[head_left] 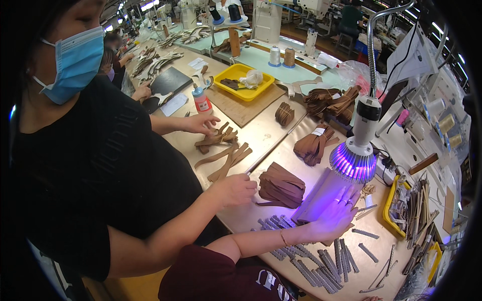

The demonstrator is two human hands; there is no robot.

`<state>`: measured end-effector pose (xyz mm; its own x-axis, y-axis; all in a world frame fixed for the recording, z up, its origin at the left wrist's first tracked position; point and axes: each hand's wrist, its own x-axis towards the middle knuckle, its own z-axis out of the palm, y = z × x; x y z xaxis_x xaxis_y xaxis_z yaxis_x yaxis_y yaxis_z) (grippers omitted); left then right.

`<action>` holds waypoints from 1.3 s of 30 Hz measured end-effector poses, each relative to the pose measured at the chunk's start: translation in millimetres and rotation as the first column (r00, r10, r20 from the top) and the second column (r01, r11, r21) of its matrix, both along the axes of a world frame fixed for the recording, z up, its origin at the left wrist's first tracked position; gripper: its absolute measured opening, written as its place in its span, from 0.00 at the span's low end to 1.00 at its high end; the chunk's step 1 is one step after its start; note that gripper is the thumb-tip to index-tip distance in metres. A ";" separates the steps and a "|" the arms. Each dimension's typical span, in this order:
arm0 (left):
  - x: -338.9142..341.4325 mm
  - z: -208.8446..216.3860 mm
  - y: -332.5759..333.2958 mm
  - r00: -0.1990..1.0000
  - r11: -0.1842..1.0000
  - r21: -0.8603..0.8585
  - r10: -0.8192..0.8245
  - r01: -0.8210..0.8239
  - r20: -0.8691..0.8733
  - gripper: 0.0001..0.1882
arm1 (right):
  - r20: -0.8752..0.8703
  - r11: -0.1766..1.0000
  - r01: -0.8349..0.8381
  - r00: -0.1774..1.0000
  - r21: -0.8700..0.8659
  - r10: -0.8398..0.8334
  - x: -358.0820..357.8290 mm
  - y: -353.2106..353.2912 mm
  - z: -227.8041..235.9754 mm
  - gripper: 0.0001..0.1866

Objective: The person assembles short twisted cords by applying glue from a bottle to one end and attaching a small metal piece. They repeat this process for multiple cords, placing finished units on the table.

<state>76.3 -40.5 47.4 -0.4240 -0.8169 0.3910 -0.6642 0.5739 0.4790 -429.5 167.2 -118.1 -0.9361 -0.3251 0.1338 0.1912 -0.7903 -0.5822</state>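
Where the block (314, 198) is lit beneath the lamp (354, 159), its right side is covered by the left hand (335, 216), fingers extended, nothing visibly held | long axis: slanted up-right | grey strips (329, 268): scattered on the near surface (370, 271) | right hand: not seen

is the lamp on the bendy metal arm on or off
On: the lamp glows violet, and purple light falls on the hand beneath it.

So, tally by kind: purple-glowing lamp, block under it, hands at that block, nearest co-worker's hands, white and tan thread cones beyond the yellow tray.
Purple-glowing lamp: 1
Block: 1
Left hand at block: 1
Co-worker's hands: 2
Thread cones: 2
Total: 7
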 end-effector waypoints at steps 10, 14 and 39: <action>0.5 -5.0 4.6 0.998 0.998 -0.059 0.006 -0.010 -0.065 0.26 | 0.012 0.999 0.041 0.999 0.003 -0.041 -1.5 -0.1 0.5 0.26; -2.1 -11.7 3.8 0.995 1.000 -0.014 -0.013 0.012 -0.095 0.26 | 0.007 1.000 0.018 1.000 -0.002 -0.018 -2.2 0.4 1.8 0.25; -0.8 -0.4 0.2 1.000 1.000 -0.015 0.004 -0.004 -0.003 0.27 | 0.042 0.999 -0.041 0.998 0.018 0.041 -9.3 3.6 0.1 0.20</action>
<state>75.5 -40.3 46.9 -0.4196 -0.8124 0.4049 -0.6649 0.5788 0.4721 -438.8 170.7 -118.0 -0.9266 -0.3655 0.0886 0.2475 -0.7701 -0.5880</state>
